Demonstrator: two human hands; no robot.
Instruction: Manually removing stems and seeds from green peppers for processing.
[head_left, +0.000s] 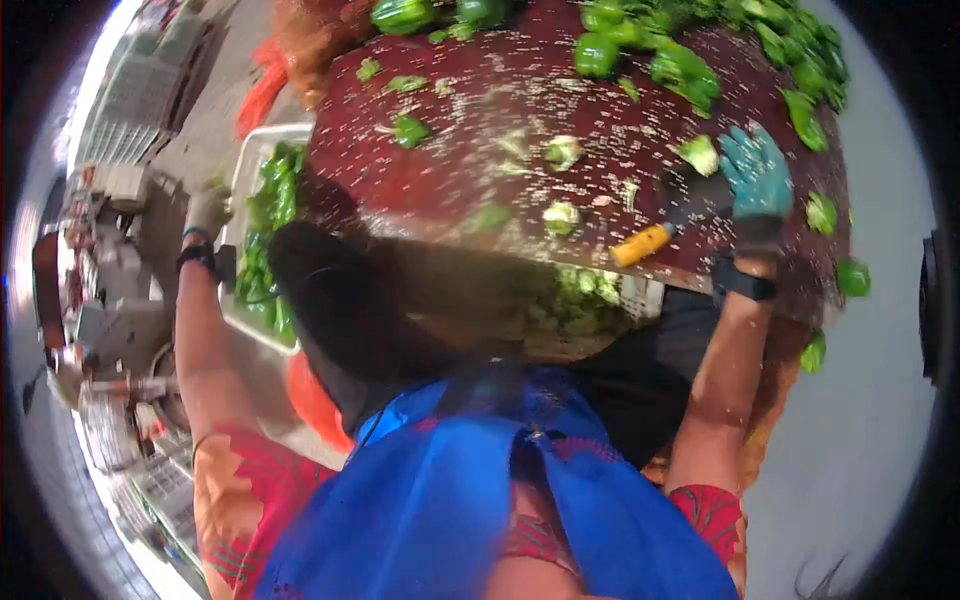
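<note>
My right hand [755, 172], in a teal glove, lies on the dark red tabletop [450, 185] with its fingers stretched out. Its fingertips are beside a pale green pepper core [699, 155]. Left of that hand lies a knife with a yellow handle [642, 245], its dark blade pointing toward the glove. My left hand [208, 208] is blurred at the outer side of a white crate [240, 190] holding green peppers [270, 230]. Whether its fingers grip the rim I cannot make out. More pepper cores [561, 217] and scattered seeds lie on the tabletop.
Whole green peppers [597, 56] are heaped along the far right of the table. An orange mesh sack [318, 40] stands at the far left corner. Below the near table edge, a container holds pale green scraps [585, 290]. A loose pepper [853, 277] sits by the right edge.
</note>
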